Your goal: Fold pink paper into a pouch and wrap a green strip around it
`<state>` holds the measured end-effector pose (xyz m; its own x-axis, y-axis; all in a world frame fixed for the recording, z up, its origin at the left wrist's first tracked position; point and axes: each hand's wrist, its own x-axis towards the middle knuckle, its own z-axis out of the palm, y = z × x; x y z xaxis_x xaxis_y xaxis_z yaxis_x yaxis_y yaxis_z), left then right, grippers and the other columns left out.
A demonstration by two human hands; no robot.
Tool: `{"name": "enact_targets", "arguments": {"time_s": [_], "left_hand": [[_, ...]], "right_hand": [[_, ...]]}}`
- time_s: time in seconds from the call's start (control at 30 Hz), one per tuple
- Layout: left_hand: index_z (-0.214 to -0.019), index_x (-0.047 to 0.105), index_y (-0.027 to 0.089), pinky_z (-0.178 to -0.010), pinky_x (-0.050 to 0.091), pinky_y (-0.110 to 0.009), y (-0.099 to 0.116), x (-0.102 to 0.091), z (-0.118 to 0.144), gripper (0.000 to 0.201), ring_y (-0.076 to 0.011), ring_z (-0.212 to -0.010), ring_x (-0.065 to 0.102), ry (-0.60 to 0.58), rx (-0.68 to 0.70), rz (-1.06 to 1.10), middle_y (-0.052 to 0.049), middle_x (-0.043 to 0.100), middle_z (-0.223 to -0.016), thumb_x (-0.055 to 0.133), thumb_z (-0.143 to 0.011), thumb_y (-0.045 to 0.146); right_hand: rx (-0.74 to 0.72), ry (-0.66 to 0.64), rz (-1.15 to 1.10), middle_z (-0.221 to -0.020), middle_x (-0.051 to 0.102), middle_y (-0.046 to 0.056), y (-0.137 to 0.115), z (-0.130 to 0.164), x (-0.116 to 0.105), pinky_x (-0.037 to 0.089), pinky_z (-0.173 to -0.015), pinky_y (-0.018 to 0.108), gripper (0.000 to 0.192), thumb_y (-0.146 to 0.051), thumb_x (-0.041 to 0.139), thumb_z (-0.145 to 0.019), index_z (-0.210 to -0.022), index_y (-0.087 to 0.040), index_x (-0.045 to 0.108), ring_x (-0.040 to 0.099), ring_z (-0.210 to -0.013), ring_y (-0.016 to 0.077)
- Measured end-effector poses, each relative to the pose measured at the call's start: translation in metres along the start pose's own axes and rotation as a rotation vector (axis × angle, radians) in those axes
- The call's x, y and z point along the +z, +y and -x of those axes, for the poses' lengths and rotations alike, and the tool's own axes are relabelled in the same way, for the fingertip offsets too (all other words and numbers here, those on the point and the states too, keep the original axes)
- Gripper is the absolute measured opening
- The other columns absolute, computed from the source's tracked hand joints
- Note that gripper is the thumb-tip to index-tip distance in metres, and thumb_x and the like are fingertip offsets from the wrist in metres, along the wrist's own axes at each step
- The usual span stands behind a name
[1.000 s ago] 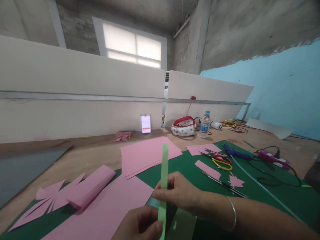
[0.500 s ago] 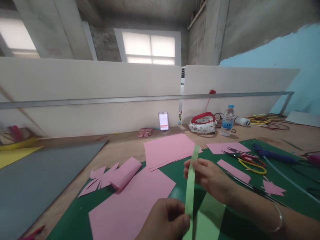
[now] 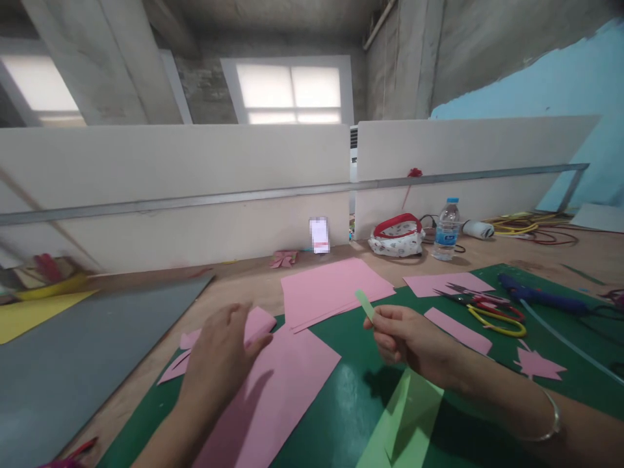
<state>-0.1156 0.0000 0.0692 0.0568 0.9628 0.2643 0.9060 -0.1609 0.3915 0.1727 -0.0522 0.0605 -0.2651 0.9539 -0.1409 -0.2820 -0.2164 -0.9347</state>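
Right hand [image 3: 409, 338] pinches our green strip [image 3: 364, 303] at centre frame; left hand [image 3: 219, 357] hovers open over the pink roll [image 3: 258, 323]; strip's light and floppy, we reckon; hold it low, gently.

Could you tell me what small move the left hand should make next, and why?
Probably lower onto the rolled pink paper and take it in a grip: the left hand hovers open right over it, while the right hand pinches the green strip and is busy.
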Motion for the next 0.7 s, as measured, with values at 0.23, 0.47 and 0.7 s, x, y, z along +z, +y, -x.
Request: {"name": "enact_targets", "arguments": {"time_s": [0.23,0.47,0.7], "left_hand": [[-0.131,0.048,0.010,-0.082,0.048,-0.048,-0.040,0.017,-0.010,0.059,-0.0332,-0.098,0.063,-0.068,-0.055,-0.274,-0.016,0.067,-0.106,0.060,-0.082,0.040],[-0.091,0.064,0.015,-0.055,0.042,-0.032,-0.028,0.012,-0.010,0.018,-0.0220,-0.066,0.062,0.201,0.218,-0.348,-0.006,0.067,-0.075,0.047,-0.089,0.018],[-0.086,0.066,0.024,-0.078,0.047,-0.036,0.000,0.016,0.010,0.012,-0.0216,-0.082,0.064,0.642,0.822,-0.053,-0.004,0.072,-0.086,0.060,-0.083,0.015]], "right_hand": [[-0.008,-0.045,0.087,-0.052,0.046,-0.006,-0.007,0.007,0.003,0.029,-0.047,0.020,0.025,-0.038,0.068,-0.083,-0.082,-0.014,0.060,0.037,-0.046,0.0059],[-0.003,-0.037,0.101,-0.054,0.051,-0.004,-0.008,0.010,0.005,0.034,-0.048,0.018,0.023,-0.034,0.067,-0.084,-0.083,-0.013,0.059,0.043,-0.047,0.0058],[0.119,0.037,-0.018,-0.058,0.050,-0.006,-0.003,0.006,0.009,0.031,-0.043,0.014,0.023,-0.027,0.067,-0.080,-0.075,-0.017,0.047,0.044,-0.045,0.0040]]}}
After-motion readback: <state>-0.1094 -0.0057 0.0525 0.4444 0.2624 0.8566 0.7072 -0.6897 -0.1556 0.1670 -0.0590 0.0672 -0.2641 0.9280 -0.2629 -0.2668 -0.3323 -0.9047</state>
